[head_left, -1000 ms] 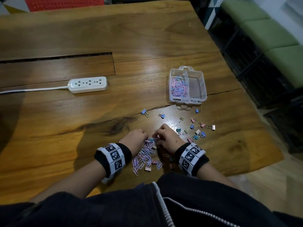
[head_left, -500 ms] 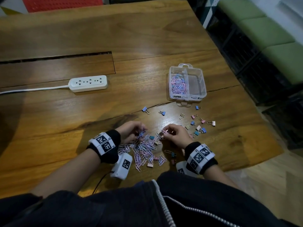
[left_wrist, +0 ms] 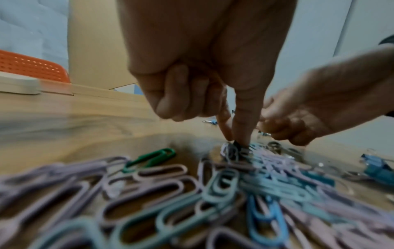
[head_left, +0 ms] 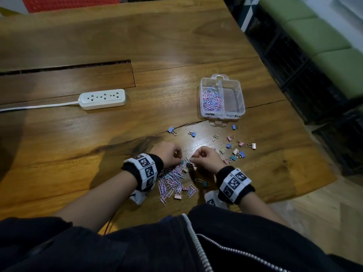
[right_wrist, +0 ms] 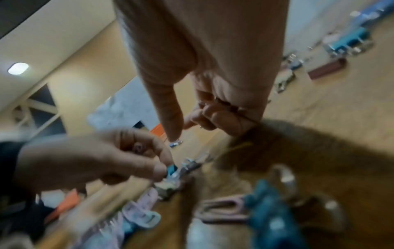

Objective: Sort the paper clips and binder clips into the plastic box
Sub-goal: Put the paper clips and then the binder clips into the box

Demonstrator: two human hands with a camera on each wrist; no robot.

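Presently you are working at one wooden table [head_left: 82, 46] carrying one power strip [head_left: 102, 99] and one plastic box [head_left: 242, 107] of two compartments, its left one holding paper clips. Roughly a dozen binder clips [head_left: 240, 154] are lying scattered just before the box; the paper clip heap [head_left: 172, 179] defies counting. Your left hand [head_left: 167, 155] is pinching clips at the heap's far edge; your right hand [head_left: 208, 159] is curling around small clips.
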